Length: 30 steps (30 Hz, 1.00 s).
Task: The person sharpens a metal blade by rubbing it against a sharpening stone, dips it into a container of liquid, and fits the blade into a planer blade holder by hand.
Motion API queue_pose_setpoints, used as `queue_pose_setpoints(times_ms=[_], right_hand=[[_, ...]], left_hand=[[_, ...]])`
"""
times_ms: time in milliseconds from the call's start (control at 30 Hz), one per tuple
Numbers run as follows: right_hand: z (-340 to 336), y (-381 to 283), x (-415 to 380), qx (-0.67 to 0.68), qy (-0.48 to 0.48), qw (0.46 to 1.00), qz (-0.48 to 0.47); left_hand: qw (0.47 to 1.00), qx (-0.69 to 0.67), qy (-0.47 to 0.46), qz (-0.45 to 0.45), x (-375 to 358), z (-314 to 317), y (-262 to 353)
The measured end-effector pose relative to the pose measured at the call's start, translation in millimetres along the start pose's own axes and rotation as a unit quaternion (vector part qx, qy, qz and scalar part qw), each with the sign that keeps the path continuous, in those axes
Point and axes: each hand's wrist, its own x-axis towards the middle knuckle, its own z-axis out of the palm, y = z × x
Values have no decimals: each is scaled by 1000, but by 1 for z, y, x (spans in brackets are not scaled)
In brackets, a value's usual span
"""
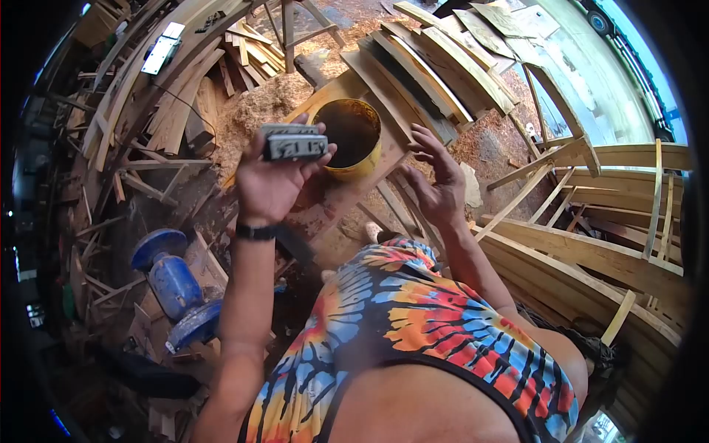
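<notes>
In the head view my left hand (272,177), with a black band at the wrist, is raised palm up. Its fingers curl round a pair of grey rectangular blocks (297,148) with dark recesses, one lying against the other. Just beyond them stands a yellow bucket (375,151) with a stained rim and a dark inside, on a wooden bench (388,166). On the other side of the bucket my right hand (442,181) is held up with bent fingers apart and nothing in it.
Long planks (413,66) are stacked beyond the bench. At the lower left is a blue flanged metal piece (176,284). Timber frames (591,255) run along the right. Wood shavings (258,107) cover the ground, and a phone-like device (162,49) sits upper left.
</notes>
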Motion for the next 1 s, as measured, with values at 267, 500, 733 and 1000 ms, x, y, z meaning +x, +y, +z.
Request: queue_pose_setpoints(times_ms=[267,500,733,1000], right_hand=[[-50,27,-18,-68,34,996,48],[-63,30,-14,-81,27,994,63],[-47,41,-12,-64,-2,996,66],[-16,33,-7,-37,-36,997,57]], left_hand=[[783,619,23,-59,115,-56,-49],[313,934,-169,-25,159,-142,-62],[642,697,137,-289,151,-125,-72],[704,555,322,-304,173,-210,-87]])
